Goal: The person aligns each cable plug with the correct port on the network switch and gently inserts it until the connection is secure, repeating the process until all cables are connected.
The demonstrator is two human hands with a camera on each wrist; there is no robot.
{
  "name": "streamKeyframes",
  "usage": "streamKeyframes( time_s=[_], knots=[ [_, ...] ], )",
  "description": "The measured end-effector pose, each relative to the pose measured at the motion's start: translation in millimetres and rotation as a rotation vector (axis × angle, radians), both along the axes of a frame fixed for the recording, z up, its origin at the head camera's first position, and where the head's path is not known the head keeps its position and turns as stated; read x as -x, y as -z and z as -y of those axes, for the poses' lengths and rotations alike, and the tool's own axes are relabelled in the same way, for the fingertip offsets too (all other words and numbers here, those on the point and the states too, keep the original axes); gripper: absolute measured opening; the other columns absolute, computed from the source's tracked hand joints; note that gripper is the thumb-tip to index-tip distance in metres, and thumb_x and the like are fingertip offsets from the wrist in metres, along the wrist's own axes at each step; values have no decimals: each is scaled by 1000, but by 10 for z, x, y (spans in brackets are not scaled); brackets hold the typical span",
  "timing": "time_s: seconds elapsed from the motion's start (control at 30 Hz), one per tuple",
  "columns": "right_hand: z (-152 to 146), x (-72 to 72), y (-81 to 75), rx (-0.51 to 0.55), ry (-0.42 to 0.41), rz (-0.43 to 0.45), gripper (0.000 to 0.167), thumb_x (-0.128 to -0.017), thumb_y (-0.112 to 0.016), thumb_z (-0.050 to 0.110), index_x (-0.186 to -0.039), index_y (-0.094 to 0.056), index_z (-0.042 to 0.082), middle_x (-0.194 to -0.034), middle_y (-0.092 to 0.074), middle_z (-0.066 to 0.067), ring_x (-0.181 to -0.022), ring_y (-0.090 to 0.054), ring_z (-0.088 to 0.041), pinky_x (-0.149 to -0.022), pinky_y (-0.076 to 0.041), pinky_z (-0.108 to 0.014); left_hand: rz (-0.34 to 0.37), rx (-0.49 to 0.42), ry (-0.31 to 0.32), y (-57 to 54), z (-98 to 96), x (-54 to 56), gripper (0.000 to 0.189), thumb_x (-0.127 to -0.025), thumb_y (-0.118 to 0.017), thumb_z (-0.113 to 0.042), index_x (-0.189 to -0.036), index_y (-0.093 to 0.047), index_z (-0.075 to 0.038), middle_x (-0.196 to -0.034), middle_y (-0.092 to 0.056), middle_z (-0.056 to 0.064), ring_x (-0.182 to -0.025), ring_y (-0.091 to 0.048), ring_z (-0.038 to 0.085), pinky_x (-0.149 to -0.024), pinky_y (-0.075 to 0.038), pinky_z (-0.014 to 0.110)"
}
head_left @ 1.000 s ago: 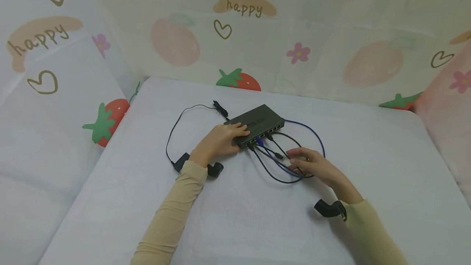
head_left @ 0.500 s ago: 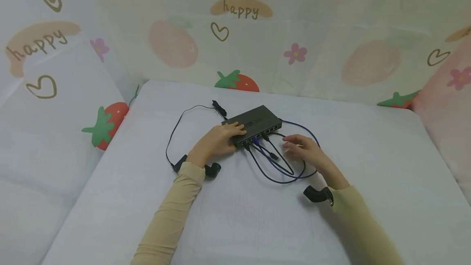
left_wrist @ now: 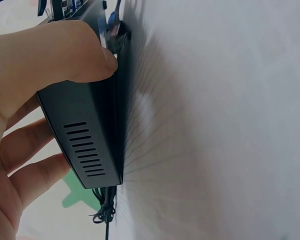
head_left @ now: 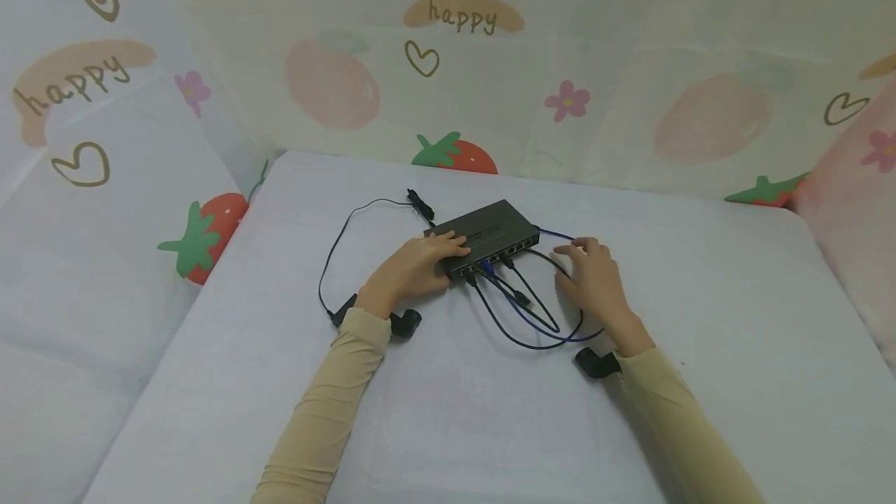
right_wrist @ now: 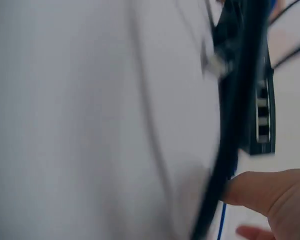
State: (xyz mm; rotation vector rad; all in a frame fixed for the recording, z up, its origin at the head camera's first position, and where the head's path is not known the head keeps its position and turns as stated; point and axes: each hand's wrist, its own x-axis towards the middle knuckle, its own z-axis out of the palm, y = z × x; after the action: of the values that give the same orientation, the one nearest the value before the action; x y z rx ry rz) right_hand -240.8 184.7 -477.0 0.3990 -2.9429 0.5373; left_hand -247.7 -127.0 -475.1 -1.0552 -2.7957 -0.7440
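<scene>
In the head view my left hand (head_left: 413,267) holds the left end of a dark flat network switch (head_left: 493,222). The left wrist view has my thumb (left_wrist: 92,57) on one edge of the switch (left_wrist: 82,142), other fingers on its far side. Several cables leave its front ports, among them a black plug (head_left: 470,277) and a blue plug (head_left: 488,267). Right of it, my right hand (head_left: 596,278) is spread over the cables, fingertips by a blue cable (head_left: 555,234) from the far side. Whether they touch it I cannot tell; the right wrist view is blurred.
A black power adapter (head_left: 343,309) lies by my left wrist, its thin cord (head_left: 323,263) curving back to a tied bundle (head_left: 421,204) behind the switch. A loose black connector (head_left: 521,298) lies among the looped cables. Wrist cameras (head_left: 406,323) stick out from both sleeves. Printed cloth hangs behind the white table.
My right hand has moved left and away from me, from the near cable loops to the blue cable at the switch's right. My left hand keeps its hold on the switch.
</scene>
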Motion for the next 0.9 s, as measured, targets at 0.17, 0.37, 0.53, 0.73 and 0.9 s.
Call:
streamKeyframes(
  time_s=[0.17,0.37,0.53,0.73,0.9],
  knots=[
    [-189,22,-74,9,117,158,59,-84,-60,19,-135,-41,-3,-130,-39,-32,-116,-39,-48,-87,-41,-60,1,8,-7,13,0,10,49,-75,-68,-7,-124,-61,-14,-138,-49,3,-132,-39,19,-108,-33,42],
    [-384,-61,-136,20,138,227,59,-80,-53,10,-135,-38,-6,-119,-44,-32,-102,-47,-43,-79,-44,-53,6,-3,-5,9,-5,12,50,-74,-69,-6,-123,-62,-14,-137,-51,3,-131,-41,19,-107,-34,41],
    [-588,-173,-155,45,159,277,61,-78,-56,9,-134,-37,-8,-104,-49,-28,-89,-49,-36,-72,-43,-46,9,13,-6,3,-21,4,50,-74,-69,-6,-123,-61,-13,-137,-50,3,-131,-41,20,-107,-34,41],
    [-771,-296,-144,26,198,309,63,-78,-58,14,-132,-35,-10,-86,-55,-22,-74,-50,-29,-61,-42,-36,-15,47,-20,-2,-49,-14,50,-75,-69,-9,-124,-61,-15,-138,-50,2,-131,-41,20,-107,-36,40],
    [-816,-410,-157,10,229,354,69,-79,-58,15,-135,-28,-10,-79,-56,-18,-66,-51,-25,-55,-42,-31,-121,94,-30,-7,-96,-37,48,-73,-70,-11,-120,-64,-17,-133,-55,2,-125,-49,20,-101,-42,37]
  ],
)
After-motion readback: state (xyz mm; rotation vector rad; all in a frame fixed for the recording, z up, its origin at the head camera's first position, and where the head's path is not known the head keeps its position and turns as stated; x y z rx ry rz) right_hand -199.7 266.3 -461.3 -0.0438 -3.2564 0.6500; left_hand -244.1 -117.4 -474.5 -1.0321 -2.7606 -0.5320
